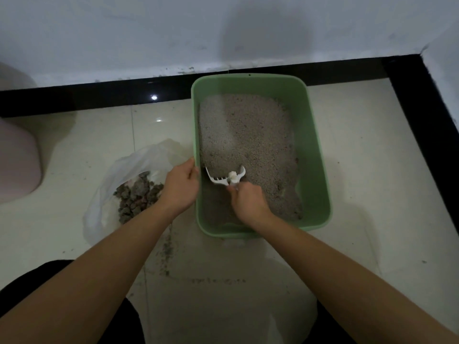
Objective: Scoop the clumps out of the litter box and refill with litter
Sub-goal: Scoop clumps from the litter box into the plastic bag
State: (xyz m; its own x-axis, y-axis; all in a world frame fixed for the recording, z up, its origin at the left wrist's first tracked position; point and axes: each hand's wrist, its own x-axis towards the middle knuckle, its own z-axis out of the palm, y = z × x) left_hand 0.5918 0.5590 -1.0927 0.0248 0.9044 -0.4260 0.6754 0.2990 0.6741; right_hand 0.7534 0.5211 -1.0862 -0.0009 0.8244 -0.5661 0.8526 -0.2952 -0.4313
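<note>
Scooping step: right hand (248,203) clenched round scoop (224,177), left hand (182,187) gripping litter box (320,155) rim; next likely lift, sift, tip into bag (119,184)

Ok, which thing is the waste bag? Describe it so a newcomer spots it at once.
Find the green litter box on the pale tiled floor by the wall. Just left of it, beside the left hand gripping its rim, lies a crumpled translucent white plastic bag. It alone holds a heap of dark grey clumps; the pink object farther left is smooth and opaque.
</note>
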